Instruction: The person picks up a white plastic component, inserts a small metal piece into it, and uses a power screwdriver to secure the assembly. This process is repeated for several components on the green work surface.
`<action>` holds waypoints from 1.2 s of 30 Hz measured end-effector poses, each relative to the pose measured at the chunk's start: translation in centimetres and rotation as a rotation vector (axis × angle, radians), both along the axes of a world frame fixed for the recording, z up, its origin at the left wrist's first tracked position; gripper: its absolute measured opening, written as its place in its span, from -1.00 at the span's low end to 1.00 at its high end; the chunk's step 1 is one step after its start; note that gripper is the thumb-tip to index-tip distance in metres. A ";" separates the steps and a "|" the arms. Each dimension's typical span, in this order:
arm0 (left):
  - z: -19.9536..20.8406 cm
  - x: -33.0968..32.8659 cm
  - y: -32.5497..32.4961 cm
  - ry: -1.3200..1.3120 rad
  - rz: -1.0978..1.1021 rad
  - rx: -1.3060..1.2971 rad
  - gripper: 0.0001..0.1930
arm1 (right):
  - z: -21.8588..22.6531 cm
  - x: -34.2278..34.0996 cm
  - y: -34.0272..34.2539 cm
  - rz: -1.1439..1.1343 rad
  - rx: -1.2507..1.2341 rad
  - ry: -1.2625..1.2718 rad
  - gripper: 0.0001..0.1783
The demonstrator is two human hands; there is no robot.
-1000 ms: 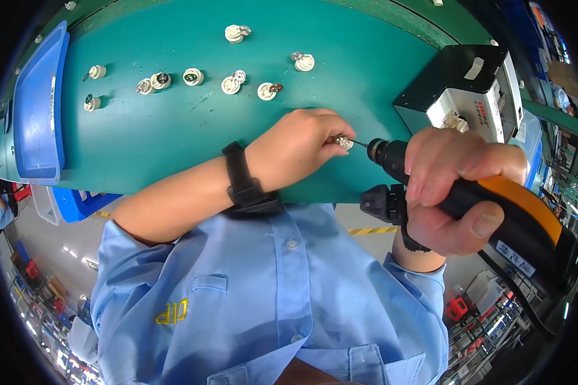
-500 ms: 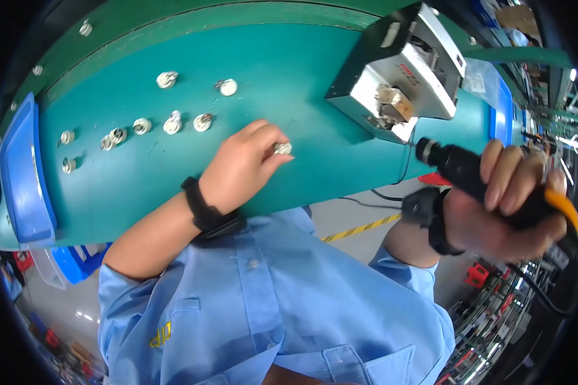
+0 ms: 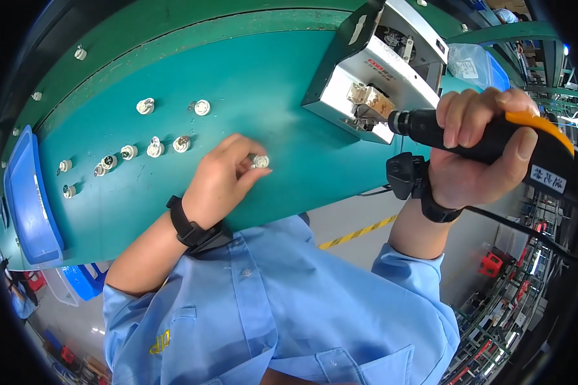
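Note:
My left hand (image 3: 215, 176) is above the green mat, its thumb and fingers pinching a small round white part (image 3: 261, 162) with a face of small details. My right hand (image 3: 475, 173) is wrapped round a black electric screwdriver (image 3: 424, 126) with an orange strip, held nearly level and pointing left. Its nose is at the front of a silver and black box-shaped machine (image 3: 340, 91), which looks like a screw feeder; whether they touch I cannot tell. Several similar white parts with metal pieces, such as one round part (image 3: 202, 107), lie on the mat to the left of centre.
A blue tray (image 3: 29, 199) stands at the mat's left end. Behind the machine are a clear plastic bag (image 3: 467, 64) and a blue bin (image 3: 498, 72). A green ledge (image 3: 237, 24) runs along the back, and a dark cable (image 3: 526, 232) hangs beneath my right hand.
My right hand has brought the screwdriver up and left, so its nose now meets the machine's front in view. The left hand keeps its pinch on the white part. The whole view has shifted slightly.

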State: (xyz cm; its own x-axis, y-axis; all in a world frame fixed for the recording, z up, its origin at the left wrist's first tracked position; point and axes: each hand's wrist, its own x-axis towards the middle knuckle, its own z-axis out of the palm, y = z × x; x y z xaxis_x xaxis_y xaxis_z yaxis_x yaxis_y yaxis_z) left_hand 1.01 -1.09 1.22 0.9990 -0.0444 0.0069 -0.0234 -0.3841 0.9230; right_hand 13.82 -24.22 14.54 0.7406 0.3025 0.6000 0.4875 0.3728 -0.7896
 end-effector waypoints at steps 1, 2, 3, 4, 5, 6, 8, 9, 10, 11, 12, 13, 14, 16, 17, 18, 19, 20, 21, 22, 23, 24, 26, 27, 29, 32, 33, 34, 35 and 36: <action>0.0 -0.1 0.1 0.002 0.003 0.001 -0.78 | 0.1 0.4 0.0 0.081 -0.032 0.009 -0.59; 0.3 0.1 0.0 -0.008 -0.017 0.001 -0.78 | 0.4 0.7 -0.2 0.147 -0.067 0.018 -0.59; 0.6 0.2 -0.2 -0.018 -0.036 0.000 -0.78 | 0.9 1.2 -0.2 0.135 -0.068 0.020 -0.59; 0.6 0.1 -0.1 -0.027 -0.037 0.003 -0.79 | 1.3 2.0 0.2 0.069 -0.081 0.092 -0.59; 0.5 0.0 -0.2 -0.023 -0.032 0.005 -0.79 | 1.6 2.7 0.6 0.003 -0.095 0.164 -0.59; 0.4 0.0 -0.2 -0.029 -0.037 0.018 -0.79 | 1.6 3.0 0.9 -0.063 -0.110 0.236 -0.58; 0.1 0.2 0.0 -0.033 -0.034 0.044 -0.79 | 1.3 3.0 1.0 -0.039 -0.050 0.265 -0.59; 0.0 0.0 0.0 -0.018 -0.014 0.051 -0.79 | 1.1 2.6 1.2 -0.018 0.010 0.296 -0.59; 0.0 0.1 -0.1 -0.031 -0.014 0.038 -0.78 | 0.8 2.1 1.4 0.004 0.070 0.329 -0.59; -0.1 0.3 -0.2 -0.043 -0.013 0.026 -0.78 | 0.6 1.1 1.8 0.024 0.073 0.347 -0.59; -0.2 0.3 -0.2 -0.054 -0.014 0.016 -0.78 | 0.3 -0.5 2.3 0.121 0.078 0.279 -0.56; -0.3 0.1 -0.1 -0.036 0.005 0.024 -0.78 | 0.0 -1.8 2.9 0.217 0.086 0.211 -0.53; -0.1 0.0 -0.1 -0.040 -0.004 0.014 -0.78 | -0.2 -3.0 3.6 0.232 0.092 0.224 -0.53; -0.1 0.2 -0.1 -0.055 -0.032 -0.013 -0.77 | -1.0 -4.4 5.0 0.305 0.022 0.099 -0.46; -0.2 0.2 -0.1 -0.050 -0.023 -0.011 -0.77 | -1.6 -4.6 5.5 0.314 0.023 0.103 -0.46; -0.2 0.2 0.0 -0.056 -0.024 0.000 -0.77 | -2.3 -4.9 6.0 0.310 0.012 0.077 -0.44; -0.3 0.2 0.1 -0.063 -0.025 0.012 -0.78 | -3.0 -5.0 6.3 0.305 -0.001 0.050 -0.42; -0.3 0.1 0.1 -0.070 -0.026 0.022 -0.78 | -3.4 -5.1 6.6 0.301 -0.013 0.021 -0.40; -0.4 0.1 0.2 -0.069 -0.017 0.023 -0.78 | -3.7 -5.2 6.8 0.310 -0.013 0.022 -0.40; -0.5 0.1 0.1 -0.093 -0.023 0.015 -0.78 | -3.8 -5.2 6.9 0.305 -0.035 0.021 -0.39; -0.6 0.0 0.1 -0.117 -0.028 0.008 -0.78 | -3.9 -5.3 7.0 0.301 -0.057 0.019 -0.39; -0.7 0.0 0.1 -0.141 -0.032 0.001 -0.79 | -3.9 -5.3 7.1 0.298 -0.078 0.017 -0.39; -0.7 -0.1 0.2 -0.136 -0.031 -0.002 -0.79 | -4.0 -5.2 7.1 0.316 -0.074 0.022 -0.39; -0.7 -0.1 0.2 -0.132 -0.034 -0.003 -0.79 | -4.0 -5.1 7.1 0.329 -0.069 0.025 -0.39; -0.7 -0.1 0.3 -0.126 -0.033 -0.006 -0.80 | -4.0 -5.2 7.3 0.346 -0.065 0.031 -0.39; -0.7 -0.1 0.2 -0.112 -0.047 -0.026 -0.81 | -3.7 -5.9 7.6 0.295 -0.037 0.031 -0.41; -0.7 -0.1 0.2 -0.109 -0.044 -0.028 -0.81 | -3.7 -5.9 7.7 0.298 -0.039 0.034 -0.41; -0.9 -0.2 0.2 -0.119 -0.034 -0.028 -0.79 | -3.8 -5.8 7.8 0.292 -0.063 0.035 -0.42; -1.0 -0.2 0.1 -0.128 -0.024 -0.028 -0.77 | -4.0 -5.7 8.0 0.286 -0.087 0.036 -0.43; -1.2 -0.2 0.1 -0.136 -0.015 -0.028 -0.75 | -4.1 -5.6 8.1 0.280 -0.112 0.038 -0.44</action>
State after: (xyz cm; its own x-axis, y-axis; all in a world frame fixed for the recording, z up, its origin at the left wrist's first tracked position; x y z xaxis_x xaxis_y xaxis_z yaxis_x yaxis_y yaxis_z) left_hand 0.76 -0.98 0.06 0.9879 -0.0569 0.1439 -0.1548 -0.3570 0.9212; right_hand 8.22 -16.14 10.49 0.6403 0.5607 0.5251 0.3473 0.3984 -0.8489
